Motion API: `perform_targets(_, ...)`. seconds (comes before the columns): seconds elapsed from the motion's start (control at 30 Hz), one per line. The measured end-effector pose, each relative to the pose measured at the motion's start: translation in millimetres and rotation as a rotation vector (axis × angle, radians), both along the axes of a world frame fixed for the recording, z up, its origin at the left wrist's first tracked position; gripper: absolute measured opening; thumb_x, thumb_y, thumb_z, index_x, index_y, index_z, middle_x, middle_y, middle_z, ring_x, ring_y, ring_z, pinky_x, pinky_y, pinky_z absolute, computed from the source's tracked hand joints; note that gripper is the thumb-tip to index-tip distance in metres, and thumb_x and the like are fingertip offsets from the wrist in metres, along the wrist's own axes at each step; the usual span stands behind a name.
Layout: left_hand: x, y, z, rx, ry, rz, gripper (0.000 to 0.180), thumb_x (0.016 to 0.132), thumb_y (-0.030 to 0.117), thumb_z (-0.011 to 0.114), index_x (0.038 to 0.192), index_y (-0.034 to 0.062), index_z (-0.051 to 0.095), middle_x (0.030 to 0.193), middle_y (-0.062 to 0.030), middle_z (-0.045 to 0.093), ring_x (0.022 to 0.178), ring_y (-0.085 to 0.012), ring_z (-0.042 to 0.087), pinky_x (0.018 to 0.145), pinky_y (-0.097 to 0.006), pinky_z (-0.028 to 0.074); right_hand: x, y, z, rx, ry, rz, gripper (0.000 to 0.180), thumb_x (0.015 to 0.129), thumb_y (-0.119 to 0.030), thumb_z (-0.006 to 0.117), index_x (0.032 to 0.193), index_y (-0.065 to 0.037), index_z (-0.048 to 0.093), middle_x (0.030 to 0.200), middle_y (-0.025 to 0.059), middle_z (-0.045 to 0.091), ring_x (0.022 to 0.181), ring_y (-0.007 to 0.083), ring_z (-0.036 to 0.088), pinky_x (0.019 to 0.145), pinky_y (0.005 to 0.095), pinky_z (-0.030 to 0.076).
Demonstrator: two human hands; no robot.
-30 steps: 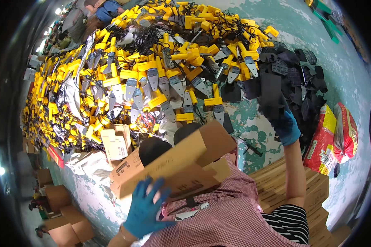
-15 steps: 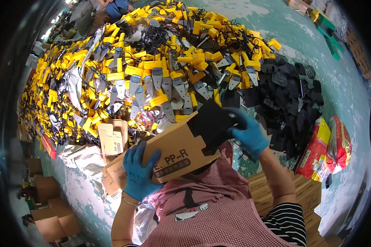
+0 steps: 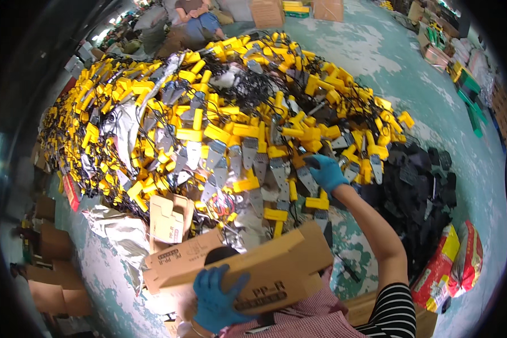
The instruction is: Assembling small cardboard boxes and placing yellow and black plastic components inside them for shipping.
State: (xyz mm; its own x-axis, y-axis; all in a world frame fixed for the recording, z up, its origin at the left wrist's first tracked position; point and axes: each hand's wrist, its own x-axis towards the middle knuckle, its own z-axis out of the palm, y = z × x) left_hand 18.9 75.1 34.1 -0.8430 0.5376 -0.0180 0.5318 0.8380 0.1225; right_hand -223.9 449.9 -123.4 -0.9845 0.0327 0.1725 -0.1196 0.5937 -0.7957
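Note:
My left hand (image 3: 217, 298), in a blue glove, is closed on a long brown cardboard box (image 3: 298, 250) tilted in front of my apron. Another printed cardboard piece (image 3: 180, 260) lies behind its left end, with a dark rounded shape (image 3: 221, 256) between them. My right hand (image 3: 327, 173), also gloved, reaches over the pile with its fingers stretched out. They are at an orange-yellow handle (image 3: 303, 160) of a pipe welding tool with a grey metal plate (image 3: 307, 183). No firm grip on it shows. Many similar yellow-handled tools (image 3: 245, 130) with black cords surround it.
Black flat pieces (image 3: 403, 186) are heaped at the right, beside red and yellow sacks (image 3: 465, 259). Folded cartons (image 3: 166, 218) stand left of the box, near a white plastic sheet (image 3: 115, 234). A seated person (image 3: 200, 19) is beyond the pile. Open cartons (image 3: 56, 248) lie far left.
My right hand has left the black piece at the box's end and moved up to the tool pile. That piece no longer shows there. The box and left hand sit lower in view.

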Motion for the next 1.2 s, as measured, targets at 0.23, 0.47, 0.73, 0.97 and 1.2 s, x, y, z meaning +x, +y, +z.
perform_targets(0.23, -25.8, 21.3, 2.2, 0.135, -0.013, 0.022, 0.074, 0.065, 0.056, 0.078, 0.129, 0.0213, 0.065, 0.136, -0.0184, 0.047, 0.126, -0.0393, 0.041, 0.106, -0.058, 0.031, -201.7, -25.9, -65.7, 0.808, -0.186, -0.117, 0.036, 0.088, -0.021, 0.062, 0.124, -0.016, 0.065, 0.122, 0.0151, 0.065, 0.116, 0.0329, 0.06, 0.097, 0.0431, 0.049)
perform_targets(0.47, -32.1, 19.0, -4.4, 0.113, 0.081, -0.022, 0.071, 0.068, 0.053, 0.077, 0.13, 0.0211, 0.064, 0.134, -0.019, 0.048, 0.123, -0.0387, 0.043, 0.104, -0.058, 0.033, -203.4, -6.8, -83.5, 0.596, -0.379, 0.111, 0.05, 0.08, -0.022, 0.074, 0.128, -0.015, 0.059, 0.129, 0.0143, 0.061, 0.118, 0.0371, 0.058, 0.1, 0.0441, 0.047)
perform_targets(0.73, -9.1, 24.1, 11.2, 0.068, 0.007, 0.018, 0.1, 0.052, 0.081, 0.073, 0.134, 0.0247, 0.059, 0.136, -0.019, 0.042, 0.124, -0.041, 0.039, 0.107, -0.059, 0.027, 13.0, 138.3, 4.1, -0.394, 0.087, -0.238, 0.026, 0.09, -0.001, 0.063, 0.115, -0.009, 0.065, 0.109, 0.0024, 0.066, 0.101, 0.0153, 0.061, 0.09, 0.0293, 0.049)
perform_targets(0.97, -11.1, 16.3, 6.8, 0.18, 0.068, -0.016, 0.105, 0.046, 0.07, 0.082, 0.135, 0.0195, 0.057, 0.137, -0.0214, 0.043, 0.126, -0.0435, 0.042, 0.107, -0.06, 0.029, 251.5, 198.5, 106.0, -0.847, 0.374, -0.629, 0.025, 0.101, -0.018, 0.057, 0.125, -0.009, 0.059, 0.118, 0.0031, 0.064, 0.108, 0.0165, 0.061, 0.09, 0.0338, 0.052)
perform_targets(1.2, -10.4, 20.3, -5.9, 0.303, 0.024, -0.139, 0.108, 0.045, 0.065, 0.086, 0.137, 0.0183, 0.055, 0.136, -0.0198, 0.045, 0.123, -0.0446, 0.044, 0.105, -0.058, 0.032, 331.8, 205.6, 92.3, -0.737, 0.316, -0.479, 0.032, 0.103, -0.017, 0.052, 0.133, -0.007, 0.049, 0.131, 0.0106, 0.057, 0.122, 0.025, 0.055, 0.109, 0.0361, 0.042)
